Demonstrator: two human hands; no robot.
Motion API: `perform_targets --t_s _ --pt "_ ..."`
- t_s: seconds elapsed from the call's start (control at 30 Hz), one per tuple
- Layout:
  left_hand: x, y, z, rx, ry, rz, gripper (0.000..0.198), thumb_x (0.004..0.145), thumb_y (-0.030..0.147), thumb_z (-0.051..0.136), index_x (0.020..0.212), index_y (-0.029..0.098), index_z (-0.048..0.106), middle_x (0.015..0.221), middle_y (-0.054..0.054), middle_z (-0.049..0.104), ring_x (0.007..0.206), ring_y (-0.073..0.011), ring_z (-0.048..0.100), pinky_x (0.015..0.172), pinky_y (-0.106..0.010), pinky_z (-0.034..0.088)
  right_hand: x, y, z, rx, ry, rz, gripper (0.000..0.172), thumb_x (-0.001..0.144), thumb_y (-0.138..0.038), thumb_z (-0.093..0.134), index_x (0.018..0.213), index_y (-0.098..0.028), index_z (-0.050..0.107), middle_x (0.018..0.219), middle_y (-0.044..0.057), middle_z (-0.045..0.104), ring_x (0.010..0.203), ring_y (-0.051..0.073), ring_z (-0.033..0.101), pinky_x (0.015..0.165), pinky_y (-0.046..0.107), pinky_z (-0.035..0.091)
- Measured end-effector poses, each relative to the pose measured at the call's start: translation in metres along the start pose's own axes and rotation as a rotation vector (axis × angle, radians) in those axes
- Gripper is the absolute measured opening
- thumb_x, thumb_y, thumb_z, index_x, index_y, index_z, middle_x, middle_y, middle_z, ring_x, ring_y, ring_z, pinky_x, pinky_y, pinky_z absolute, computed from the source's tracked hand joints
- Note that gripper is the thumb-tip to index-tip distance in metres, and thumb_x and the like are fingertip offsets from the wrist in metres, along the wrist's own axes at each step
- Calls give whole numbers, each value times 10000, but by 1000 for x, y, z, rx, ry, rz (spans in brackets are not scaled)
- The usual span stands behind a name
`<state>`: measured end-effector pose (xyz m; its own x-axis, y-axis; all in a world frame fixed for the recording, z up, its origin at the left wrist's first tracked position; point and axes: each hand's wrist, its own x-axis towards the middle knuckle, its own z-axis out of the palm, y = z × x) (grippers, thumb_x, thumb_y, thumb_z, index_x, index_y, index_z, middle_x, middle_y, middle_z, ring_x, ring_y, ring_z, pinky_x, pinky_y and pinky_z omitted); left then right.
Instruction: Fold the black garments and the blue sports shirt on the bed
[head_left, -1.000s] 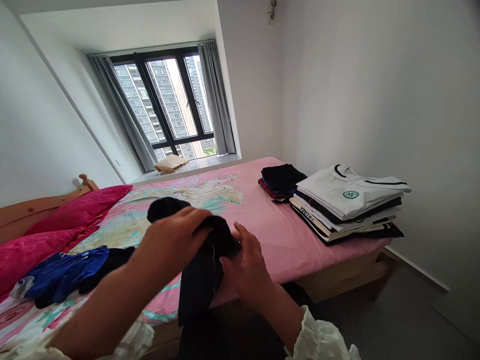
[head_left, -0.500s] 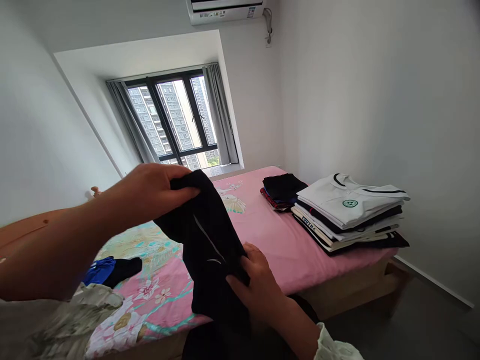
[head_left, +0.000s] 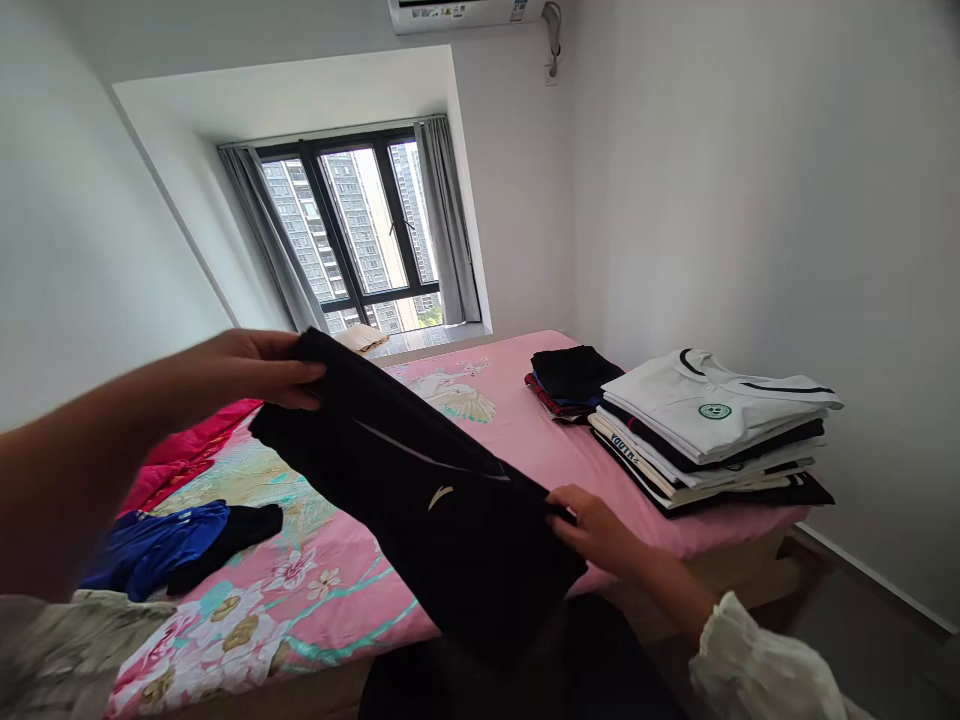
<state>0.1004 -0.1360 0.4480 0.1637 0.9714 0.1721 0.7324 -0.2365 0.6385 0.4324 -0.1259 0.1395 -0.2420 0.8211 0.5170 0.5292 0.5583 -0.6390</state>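
A black garment with a thin pale piping line and a small light logo is stretched on a slant in front of me; whether it is shorts or trousers I cannot tell. My left hand pinches its upper left corner between thumb and fingers. Lower down on the right, my right hand grips the opposite edge. The garment's lower part hangs in dark shadow over the near edge of the bed.
On the pink floral bed stands a tall stack of folded shirts, a white one on top. Beside it sits a smaller folded pile. At left lie a blue garment, a greyish garment and a red cloth.
My hands have moved apart, the left one leftward and the right one to the right. The black garment is now pulled wider and more slanted, and its logo shows more fully.
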Motion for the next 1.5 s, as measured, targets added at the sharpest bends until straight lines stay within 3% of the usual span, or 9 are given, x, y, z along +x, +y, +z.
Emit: perform_targets --t_s 0.1,0.3,0.43,0.57,0.67,0.93,1.13,1.33,1.5 --pt "33 -55 2 -146 -84 -49 769 635 542 724 1200 69 504 905 -24 727 817 -210 667 937 -555 427 38 28 -33 -180 83 -95 116 778 -169 505 801 -192 616 738 -8 629 695 146 570 654 275 440" --pt "64 -151 45 -306 86 133 595 689 456 709 1130 97 537 1107 -55 673 1017 -213 599 1004 -466 393 92 54 -88 -406 339 -133 295 850 -185 427 1114 -169 559 901 73 616 859 220 536 834 402 375" --pt "50 -236 119 -231 138 83 504 604 522 694 944 153 648 1212 -92 617 1120 -275 553 995 -432 407 60 77 -52 -483 206 -205 260 794 -117 454 959 -188 643 847 65 636 840 225 544 840 405 377" --pt "-5 -311 204 -146 157 -62 320 550 429 667 793 230 730 1063 -74 689 1077 -314 587 962 -479 433 -8 117 12 -542 13 -200 295 737 -19 420 810 -182 655 760 56 628 800 200 555 820 379 407" --pt "-45 -344 243 -121 204 -115 371 590 325 561 917 266 727 1163 -40 648 1147 -273 548 1028 -449 378 -48 147 41 -554 -19 -149 298 765 -27 401 872 -180 634 852 66 624 858 206 556 824 379 428" --pt "-59 -348 250 -56 305 -248 428 815 423 401 1111 217 632 1122 -38 673 1081 -225 595 949 -381 468 -65 180 50 -543 117 -130 236 798 -143 458 963 -231 603 996 70 602 992 250 545 904 457 440" --pt "-55 -349 271 47 355 -276 491 749 464 538 1154 192 589 920 -58 676 902 -268 614 904 -464 454 -69 188 54 -549 196 -124 205 772 -186 499 948 -228 596 992 75 600 994 254 549 906 464 440" --pt "-71 -355 274 107 334 -83 545 734 265 523 1275 223 468 1144 -60 599 1078 -247 545 975 -439 416 -70 185 55 -554 263 -84 212 770 -200 472 958 -221 568 1006 82 588 990 259 548 896 486 428" --pt "-77 -354 272 172 288 -4 499 723 163 480 1205 276 543 1181 -27 592 1121 -231 525 1019 -447 386 -71 187 55 -546 272 -62 214 779 -212 450 961 -222 562 1016 78 594 995 256 550 896 484 424"
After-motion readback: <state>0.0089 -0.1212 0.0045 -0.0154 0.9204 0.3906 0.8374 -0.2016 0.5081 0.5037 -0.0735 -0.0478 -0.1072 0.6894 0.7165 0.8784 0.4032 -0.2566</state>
